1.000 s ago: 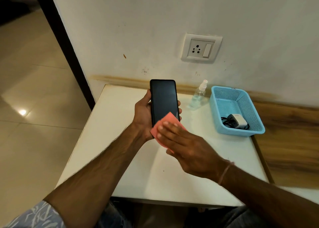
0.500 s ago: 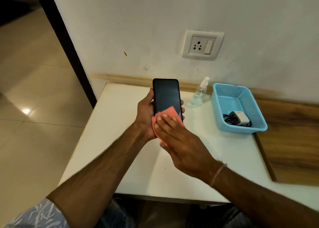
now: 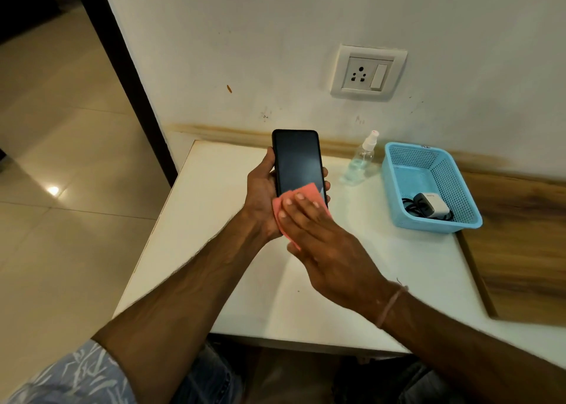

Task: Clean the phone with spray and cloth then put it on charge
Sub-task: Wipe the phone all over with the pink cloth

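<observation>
Two bare hands are working above the white worktop (image 3: 214, 220). Left hand (image 3: 260, 195) is gripping the black smartphone (image 3: 297, 161) upright, screen facing the camera, thumb on one edge and fingers (image 3: 326, 186) curling round the other. Right hand (image 3: 330, 250) is pressing the pink cloth (image 3: 309, 191) flat on the lower screen, fingers (image 3: 303, 207) straight and close together. Clear spray bottle with white nozzle (image 3: 361, 161) is standing by the wall, just beside the light-blue perforated plastic basket (image 3: 438, 227), which is holding a white charger with black cable (image 3: 432, 207).
</observation>
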Tool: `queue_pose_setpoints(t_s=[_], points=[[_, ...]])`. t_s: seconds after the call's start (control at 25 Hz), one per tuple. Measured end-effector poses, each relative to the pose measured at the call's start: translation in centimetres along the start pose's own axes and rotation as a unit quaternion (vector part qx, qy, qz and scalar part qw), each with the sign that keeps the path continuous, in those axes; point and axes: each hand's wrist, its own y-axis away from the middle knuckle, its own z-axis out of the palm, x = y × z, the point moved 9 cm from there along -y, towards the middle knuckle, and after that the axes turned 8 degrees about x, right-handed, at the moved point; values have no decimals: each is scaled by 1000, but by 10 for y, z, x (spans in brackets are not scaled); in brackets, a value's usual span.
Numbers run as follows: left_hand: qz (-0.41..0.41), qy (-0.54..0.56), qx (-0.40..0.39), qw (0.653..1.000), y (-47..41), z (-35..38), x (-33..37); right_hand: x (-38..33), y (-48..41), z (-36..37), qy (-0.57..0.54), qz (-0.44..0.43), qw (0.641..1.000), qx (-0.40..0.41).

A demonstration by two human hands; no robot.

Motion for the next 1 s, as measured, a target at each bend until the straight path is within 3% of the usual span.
queue_pose_setpoints(t_s=[0.08, 0.16, 0.32, 0.4, 0.56, 0.76, 0.92, 1.0], points=[[-3, 10, -20, 1000, 0, 3, 2, -5, 22, -4, 13, -76, 997, -24], [-4, 12, -25, 1000, 1, 5, 3, 13, 25, -19, 8, -92, 996, -20], [-16, -43, 14, 999, -2, 1, -9, 67, -20, -43, -11, 112, 993, 48], [-25, -33, 12, 999, 0, 3, -15, 63, -46, -36, -39, 159, 985, 56], [-18, -8, 4, 1000, 1, 0, -9, 12, -35, -9, -72, 94, 993, 18], [-1, 9, -16, 1000, 2, 3, 3, 7, 16, -13, 8, -25, 999, -30], [-9, -44, 4, 999, 1, 4, -8, 56, -28, -31, -36, 166, 985, 37], [-10, -28, -7, 1000, 4, 5, -6, 45, -41, -23, -59, 179, 981, 42]])
